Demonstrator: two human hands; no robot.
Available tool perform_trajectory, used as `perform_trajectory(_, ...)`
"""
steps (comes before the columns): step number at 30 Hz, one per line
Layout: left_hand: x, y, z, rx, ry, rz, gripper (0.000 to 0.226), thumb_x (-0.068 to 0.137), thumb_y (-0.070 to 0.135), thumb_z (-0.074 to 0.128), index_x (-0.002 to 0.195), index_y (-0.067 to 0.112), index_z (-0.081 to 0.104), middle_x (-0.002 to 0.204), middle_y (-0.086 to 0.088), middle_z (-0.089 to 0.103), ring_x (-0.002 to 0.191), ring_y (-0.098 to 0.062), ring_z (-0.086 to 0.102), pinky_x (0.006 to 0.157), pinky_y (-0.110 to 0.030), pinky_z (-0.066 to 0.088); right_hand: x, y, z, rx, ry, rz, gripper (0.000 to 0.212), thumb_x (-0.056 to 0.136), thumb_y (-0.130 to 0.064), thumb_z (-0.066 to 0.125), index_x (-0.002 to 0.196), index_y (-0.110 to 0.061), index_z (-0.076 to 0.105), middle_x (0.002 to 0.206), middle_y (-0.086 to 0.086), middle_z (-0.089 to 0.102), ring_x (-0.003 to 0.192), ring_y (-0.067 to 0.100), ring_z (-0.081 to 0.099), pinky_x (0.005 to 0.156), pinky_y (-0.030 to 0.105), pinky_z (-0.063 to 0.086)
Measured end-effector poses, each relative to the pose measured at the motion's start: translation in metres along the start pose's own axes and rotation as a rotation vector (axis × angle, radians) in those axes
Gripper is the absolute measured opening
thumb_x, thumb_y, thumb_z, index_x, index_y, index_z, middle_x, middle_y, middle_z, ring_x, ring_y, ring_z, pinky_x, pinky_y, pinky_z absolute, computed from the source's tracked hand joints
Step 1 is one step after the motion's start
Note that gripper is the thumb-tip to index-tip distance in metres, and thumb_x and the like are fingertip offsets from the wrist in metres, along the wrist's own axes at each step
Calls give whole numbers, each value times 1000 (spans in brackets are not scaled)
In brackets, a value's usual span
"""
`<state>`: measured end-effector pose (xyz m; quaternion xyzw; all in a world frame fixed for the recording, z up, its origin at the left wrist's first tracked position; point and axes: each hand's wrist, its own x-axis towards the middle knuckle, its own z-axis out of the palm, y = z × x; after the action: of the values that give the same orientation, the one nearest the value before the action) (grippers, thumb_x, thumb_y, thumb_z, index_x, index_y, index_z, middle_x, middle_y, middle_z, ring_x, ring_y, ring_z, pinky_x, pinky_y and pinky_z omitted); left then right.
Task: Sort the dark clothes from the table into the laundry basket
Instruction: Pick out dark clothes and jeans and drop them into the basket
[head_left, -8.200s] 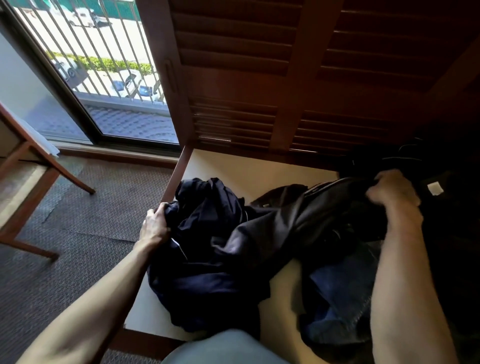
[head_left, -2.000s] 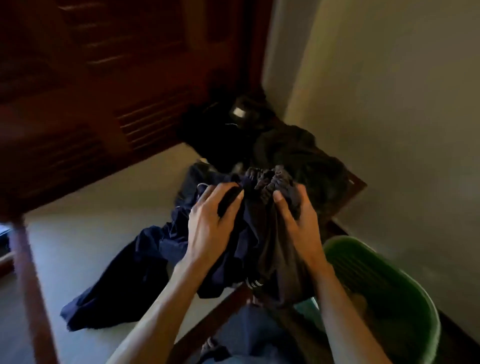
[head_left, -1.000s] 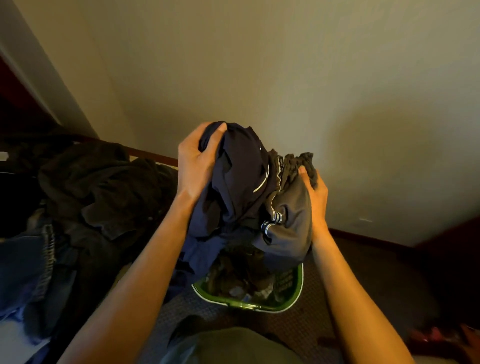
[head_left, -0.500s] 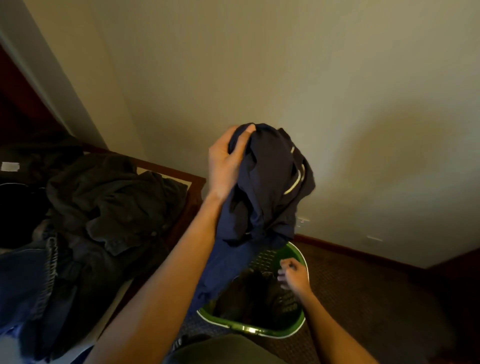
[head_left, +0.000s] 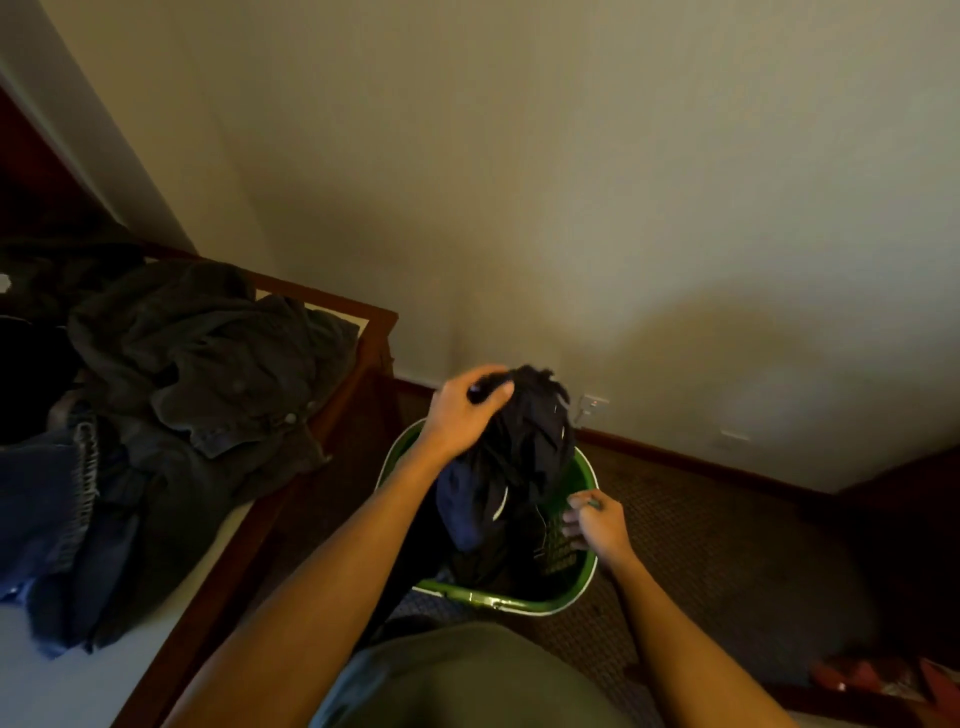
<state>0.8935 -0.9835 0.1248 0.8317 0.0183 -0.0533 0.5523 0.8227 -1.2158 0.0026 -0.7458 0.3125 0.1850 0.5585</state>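
A: Plain beige wall (head_left: 571, 182), brown carpet, and the green laundry basket (head_left: 524, 605) on the floor just beside the table (head_left: 332, 415). What's over the basket?

B: A navy garment (head_left: 519, 457), bunched; its lower folds hang inside the rim, likely so it drops in cleanly. The left hand (head_left: 467, 415) grips its top from above, fingers curled into the cloth, forearm reaching forward and down.

A: And the right hand (head_left: 595, 525)?

B: At the basket's right rim, fingers loosely bent; whether it holds anything I cannot tell. More dark clothes (head_left: 197, 364) remain heaped on the table, left of the basket.
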Motion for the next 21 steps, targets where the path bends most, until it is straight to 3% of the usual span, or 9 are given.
perform_trajectory(3,-19,-52,8,-27,-66,-154,21,92,28,72,112,27,73,113,4,73,107,-13,68,100,-34,53,-5,6,0,0,-17,-8,13,99,-18,56,99,-8,65,85,10,68,69,21,65,64,35,51)
perform_trajectory(5,-33,-72,5,-38,-57,-223,13,93,30,70,105,33,73,111,11,72,108,-8,66,100,-32,51,-7,10,1,2,-38,-1,12,99,-17,57,98,-9,66,82,9,67,68,19,63,64,34,50)
perform_trajectory(10,-62,-105,-10,-69,-6,-378,13,97,30,65,105,25,74,105,9,71,104,-10,65,96,-33,50,-12,18,13,-72,-106,15,15,100,-18,53,100,-9,65,84,7,66,72,20,62,66,34,50)
perform_trajectory(16,-97,-143,-24,-114,7,-552,10,100,33,61,98,33,71,110,5,72,97,-13,69,79,-29,51,-14,25,49,-173,-225,35,13,100,-19,53,94,-12,62,82,7,65,68,19,61,63,34,50)
perform_trajectory(21,-127,-183,-36,-76,28,-667,12,99,28,61,95,31,72,104,-2,73,87,-17,69,82,-39,54,-15,27,90,-270,-311,13,19,102,-19,48,98,-9,64,80,7,64,65,19,60,59,33,48)
